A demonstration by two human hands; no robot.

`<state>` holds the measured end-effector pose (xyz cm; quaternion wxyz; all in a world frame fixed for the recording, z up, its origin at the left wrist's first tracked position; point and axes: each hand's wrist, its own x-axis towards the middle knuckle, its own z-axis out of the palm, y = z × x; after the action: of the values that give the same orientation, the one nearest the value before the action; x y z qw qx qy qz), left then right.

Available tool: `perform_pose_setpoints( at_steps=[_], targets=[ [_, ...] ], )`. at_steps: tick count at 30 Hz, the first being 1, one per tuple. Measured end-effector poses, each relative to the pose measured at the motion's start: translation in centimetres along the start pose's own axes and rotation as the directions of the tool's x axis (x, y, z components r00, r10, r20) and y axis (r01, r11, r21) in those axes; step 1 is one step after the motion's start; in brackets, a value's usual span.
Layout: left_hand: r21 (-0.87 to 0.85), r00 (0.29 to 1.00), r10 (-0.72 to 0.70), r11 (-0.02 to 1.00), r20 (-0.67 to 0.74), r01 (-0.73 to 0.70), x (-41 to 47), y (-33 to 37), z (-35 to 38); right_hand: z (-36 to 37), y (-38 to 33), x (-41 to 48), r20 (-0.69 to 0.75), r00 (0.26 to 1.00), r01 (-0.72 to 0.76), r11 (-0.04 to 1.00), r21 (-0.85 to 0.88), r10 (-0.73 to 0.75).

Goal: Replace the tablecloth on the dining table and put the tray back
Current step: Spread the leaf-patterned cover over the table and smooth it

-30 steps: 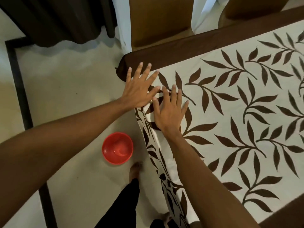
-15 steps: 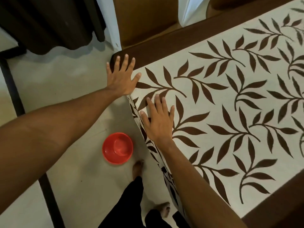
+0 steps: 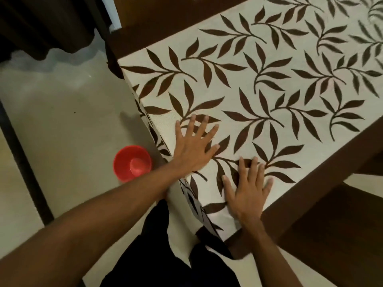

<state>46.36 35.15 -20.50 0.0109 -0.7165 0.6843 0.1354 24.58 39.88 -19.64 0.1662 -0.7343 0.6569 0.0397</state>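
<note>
Left hand (image 3: 193,149) and right hand (image 3: 247,191) press tablecloth (image 3: 269,96).

No readable text, labels or nos. anywhere.

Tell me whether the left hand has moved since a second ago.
Yes. The left hand slid toward the person along the tablecloth: from the table's far corner, beyond the red bowl, to level with that bowl.
</note>
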Motion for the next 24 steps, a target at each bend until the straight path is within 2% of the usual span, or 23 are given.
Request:
perform_pose_setpoints(
  at_steps=[6,17,20,24],
  targets=[
    [0.039,0.998,-0.045,0.998,-0.041,0.046,-2.7,-0.2,0.8,1.4,0.1,-2.6,-0.024,0.998,0.067,0.997,0.023,-0.066],
    [0.057,0.992,-0.122,0.991,0.018,0.121,-6.8,-1.1,0.9,3.8,-1.5,-7.4,-0.041,0.994,0.108,0.98,0.167,-0.102],
    [0.055,0.997,-0.078,0.995,-0.004,0.078,-6.4,0.2,0.8,3.1,-0.4,-7.0,-0.063,0.992,0.118,0.963,0.242,-0.106],
    [0.038,0.998,-0.055,0.998,-0.017,0.056,-4.2,0.5,0.4,1.3,1.1,-2.2,-0.101,0.988,0.136,0.965,0.225,-0.116]
  ],
)
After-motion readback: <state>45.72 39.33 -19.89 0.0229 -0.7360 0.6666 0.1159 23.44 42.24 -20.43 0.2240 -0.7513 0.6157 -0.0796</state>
